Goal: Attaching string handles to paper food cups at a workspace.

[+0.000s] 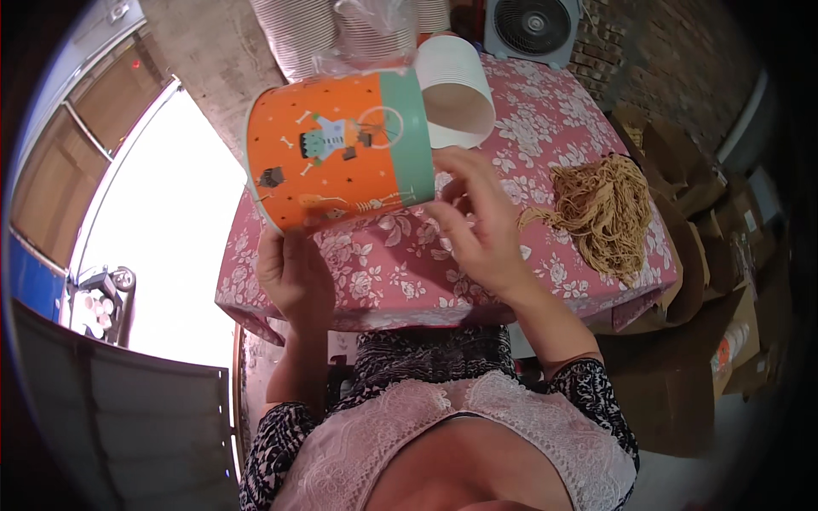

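An orange paper bucket with a green band and cartoon figures is held up on its side over the table. My left hand pinches its lower left edge between thumb and fingers. My right hand is beside the green end, fingers curved and thumb apart, with nothing visible between them. Its fingertips are close to the bucket; whether they touch it I cannot tell. Just behind the bucket, a stack of nested white buckets lies tipped with its mouth facing me. To the right, a heap of tan cords rests on the cloth.
A pink floral cloth covers the table. Tall stacks of white rims and clear plastic stand at the back, near a grey box fan. Cardboard boxes crowd the floor at right. A bright doorway lies left.
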A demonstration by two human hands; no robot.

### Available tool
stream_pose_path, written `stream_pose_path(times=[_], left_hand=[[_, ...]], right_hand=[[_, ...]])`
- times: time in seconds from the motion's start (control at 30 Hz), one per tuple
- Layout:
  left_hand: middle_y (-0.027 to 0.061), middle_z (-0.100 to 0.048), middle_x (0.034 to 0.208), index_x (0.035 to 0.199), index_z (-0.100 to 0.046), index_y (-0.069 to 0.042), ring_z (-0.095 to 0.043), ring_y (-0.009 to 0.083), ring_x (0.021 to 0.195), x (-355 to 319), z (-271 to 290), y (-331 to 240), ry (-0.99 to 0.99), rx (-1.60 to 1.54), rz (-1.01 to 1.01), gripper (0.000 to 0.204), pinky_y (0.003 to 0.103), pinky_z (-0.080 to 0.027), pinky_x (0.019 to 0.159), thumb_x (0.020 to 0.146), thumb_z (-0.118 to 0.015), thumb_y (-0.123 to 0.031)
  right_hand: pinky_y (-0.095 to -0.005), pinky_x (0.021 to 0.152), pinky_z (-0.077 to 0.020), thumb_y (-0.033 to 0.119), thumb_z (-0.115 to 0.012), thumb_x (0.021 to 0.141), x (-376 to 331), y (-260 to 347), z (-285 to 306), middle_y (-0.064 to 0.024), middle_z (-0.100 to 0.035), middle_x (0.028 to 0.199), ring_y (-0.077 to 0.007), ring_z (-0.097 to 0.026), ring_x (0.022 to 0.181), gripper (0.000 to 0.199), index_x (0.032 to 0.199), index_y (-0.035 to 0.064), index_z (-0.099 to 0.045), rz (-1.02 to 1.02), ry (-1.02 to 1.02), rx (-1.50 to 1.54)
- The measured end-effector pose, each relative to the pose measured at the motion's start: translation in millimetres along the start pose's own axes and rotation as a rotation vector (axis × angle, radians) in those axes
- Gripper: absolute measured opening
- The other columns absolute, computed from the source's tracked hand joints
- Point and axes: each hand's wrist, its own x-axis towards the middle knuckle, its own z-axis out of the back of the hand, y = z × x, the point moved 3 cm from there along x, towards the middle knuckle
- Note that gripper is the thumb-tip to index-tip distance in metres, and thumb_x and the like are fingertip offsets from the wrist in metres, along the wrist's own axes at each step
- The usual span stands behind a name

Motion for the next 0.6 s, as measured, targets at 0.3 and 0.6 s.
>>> stream_pose_path(times=[0.3, 0.6], left_hand=[[0.0151, -0.063, 0.115, 0.115, -0.055, 0.004, -0.061, 0.0167, 0.097, 36.4, -4.3, -21.6, -0.392, -0.369, -0.038, 0.024, 0.03, -0.051, 0.078, 0.1, -0.051, -0.014], [0.0152, -0.064, 0.112, 0.116, -0.061, 0.003, -0.061, 0.0232, 0.101, 18.9, 35.5, 16.8, -0.413, 0.732, -0.219, 0.026, 0.041, -0.049, 0.09, 0.095, -0.053, -0.011]], right_hand=[[-0.036, 0.065, -0.0497, -0.004, -0.066, 0.082, 87.3, 21.4, -66.6, -0.0138, -0.058, 0.095, -0.0301, -0.061, 0.075, 0.019, 0.099, 0.0017, -0.057, 0.361, -0.051, 0.131], [-0.0389, 0.067, -0.0517, -0.003, -0.067, 0.08, 169.4, 55.7, -147.4, -0.0119, -0.061, 0.095, -0.0324, -0.065, 0.082, 0.021, 0.098, 0.0045, -0.058, 0.694, 0.088, -0.034]])
